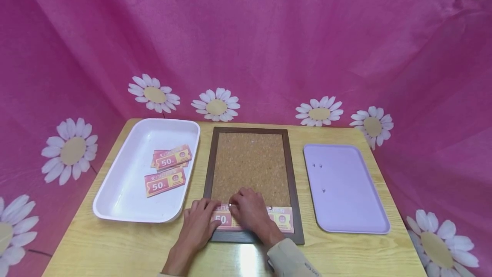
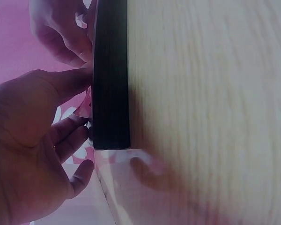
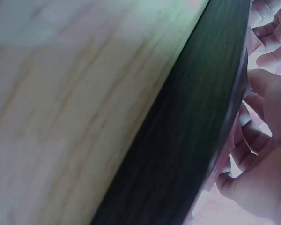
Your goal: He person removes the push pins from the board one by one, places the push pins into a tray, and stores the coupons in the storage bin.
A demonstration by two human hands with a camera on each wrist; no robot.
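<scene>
Centrally: one upright-format cork board (image 1: 251,166) in a dark brown wooden frame, lying on a pale wood-grain table (image 1: 115,247). Along its near edge, side by side: one red-and-yellow printed paper coupon (image 1: 226,219), left, marked 50; one matching coupon (image 1: 283,220), right, partly covered by the right hand (image 1: 251,210), with a small metal pin (image 1: 270,207) at its upper edge.

Left hand (image 1: 197,221): fingers gently bent, thumb spread apart, resting on the left coupon's outer end; nothing gripped. Right hand: fingers curled, thumb and forefinger close together, pinching a small silvery pin (image 1: 230,204) at the left coupon's upper edge.

Left of board: one deep white plastic tray (image 1: 115,170), rounded corners, containing loose red-and-yellow coupons (image 1: 165,182), two of them overlapping. Right of board: one shallow lilac tray (image 1: 353,191), bearing three tiny dark pins (image 1: 323,190). Behind: magenta cloth (image 1: 269,54), printed with white daisies.
</scene>
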